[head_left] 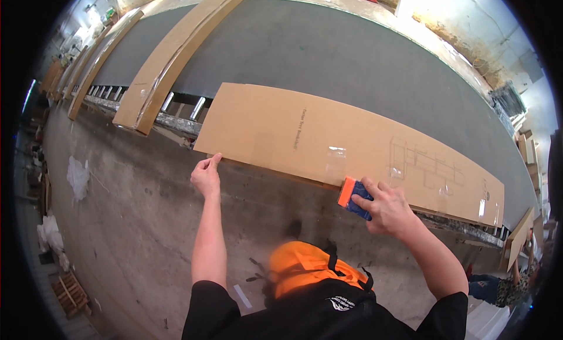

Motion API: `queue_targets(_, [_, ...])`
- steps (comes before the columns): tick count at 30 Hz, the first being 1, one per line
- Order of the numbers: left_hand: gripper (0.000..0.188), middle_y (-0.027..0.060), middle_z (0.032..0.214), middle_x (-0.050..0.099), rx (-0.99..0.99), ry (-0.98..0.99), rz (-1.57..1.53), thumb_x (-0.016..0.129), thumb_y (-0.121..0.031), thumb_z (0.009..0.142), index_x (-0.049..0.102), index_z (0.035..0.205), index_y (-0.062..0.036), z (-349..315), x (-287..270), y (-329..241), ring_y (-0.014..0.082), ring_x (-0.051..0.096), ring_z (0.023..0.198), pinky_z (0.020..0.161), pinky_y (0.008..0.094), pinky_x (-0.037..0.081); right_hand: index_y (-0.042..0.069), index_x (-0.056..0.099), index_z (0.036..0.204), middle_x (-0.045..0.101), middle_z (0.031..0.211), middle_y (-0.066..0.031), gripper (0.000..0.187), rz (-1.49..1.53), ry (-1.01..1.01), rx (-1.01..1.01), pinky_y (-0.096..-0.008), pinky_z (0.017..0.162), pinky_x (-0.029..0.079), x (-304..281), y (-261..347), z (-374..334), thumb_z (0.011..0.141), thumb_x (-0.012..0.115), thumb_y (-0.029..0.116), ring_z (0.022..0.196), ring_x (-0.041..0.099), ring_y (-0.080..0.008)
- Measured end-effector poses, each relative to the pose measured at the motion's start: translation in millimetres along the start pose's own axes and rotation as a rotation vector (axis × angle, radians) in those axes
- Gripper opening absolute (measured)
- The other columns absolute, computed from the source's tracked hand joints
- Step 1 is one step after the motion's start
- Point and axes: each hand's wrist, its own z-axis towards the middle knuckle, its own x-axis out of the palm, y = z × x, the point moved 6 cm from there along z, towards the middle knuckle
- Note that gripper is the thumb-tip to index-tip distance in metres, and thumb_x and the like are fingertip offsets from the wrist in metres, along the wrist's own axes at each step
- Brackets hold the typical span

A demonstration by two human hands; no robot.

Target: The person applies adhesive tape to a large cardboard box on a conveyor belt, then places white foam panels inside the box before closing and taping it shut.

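Note:
A long flat cardboard box (264, 129) lies along the near edge of the grey conveyor belt, with printing and a line drawing on top. My left hand (206, 176) is closed in a pinch at the box's near edge, close to its left corner; what the fingers hold there is too small to make out. Gripped in my right hand (387, 208) is a blue-and-orange block-shaped tool (356, 198), its orange end against the near edge of the box. A strip of clear tape (336, 160) on the cardboard runs toward that edge just beside it.
Another long taped carton (170, 58) lies across the belt (328, 44) on the left, with more cartons beyond. Metal rollers (197, 108) show at the belt's near side. Plastic wrap (77, 177) and a wooden pallet (71, 294) are on the floor. A person (498, 288) stands at right.

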Motion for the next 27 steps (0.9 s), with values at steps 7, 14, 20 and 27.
queue_targets(7, [0.023, 0.0035, 0.067, 0.065, -0.372, 0.099, -0.462, 0.086, -0.015, 0.076, 0.071, 0.078, 0.0020, 0, 19, 29, 0.0085, 0.055, 0.057, 0.052, 0.0232, 0.043, 0.016, 0.068, 0.111, 0.053, 0.129, -0.0190, 0.053, -0.066, 0.226, 0.003, -0.0390, 0.070, 0.055, 5, 8, 28, 0.059, 0.073, 0.021, 0.090, 0.066, -0.0291])
queue_targets(14, [0.034, 0.0102, 0.081, 0.068, -0.222, -0.016, -0.147, 0.069, -0.033, 0.091, 0.066, 0.089, 0.0014, -18, 34, 17, 0.0229, 0.062, 0.071, 0.066, 0.0338, 0.049, 0.017, 0.067, 0.116, 0.051, 0.129, -0.0184, 0.058, -0.076, 0.192, -0.025, -0.0375, 0.070, 0.055, 11, 5, 25, 0.058, 0.074, 0.023, 0.089, 0.067, -0.0286])
queue_targets(20, [0.051, 0.0237, 0.117, 0.054, -0.260, -0.237, -0.044, 0.036, -0.046, 0.102, 0.050, 0.115, 0.0020, -33, 60, 5, 0.0415, 0.055, 0.108, 0.092, 0.0497, 0.042, 0.020, 0.067, 0.118, 0.050, 0.132, -0.0183, 0.061, -0.066, 0.228, -0.021, -0.0375, 0.069, 0.055, 14, 5, 29, 0.057, 0.073, 0.023, 0.089, 0.067, -0.0295])
queue_targets(27, [0.065, 0.0264, 0.136, 0.041, -0.214, -0.113, -0.556, 0.028, -0.052, 0.102, 0.046, 0.124, 0.0058, -9, 76, 17, 0.0387, 0.042, 0.126, 0.101, 0.0476, 0.037, 0.022, 0.066, 0.119, 0.050, 0.131, -0.0178, 0.065, -0.063, 0.185, -0.020, -0.0389, 0.067, 0.055, 11, 5, 31, 0.054, 0.073, 0.022, 0.086, 0.067, -0.0293])
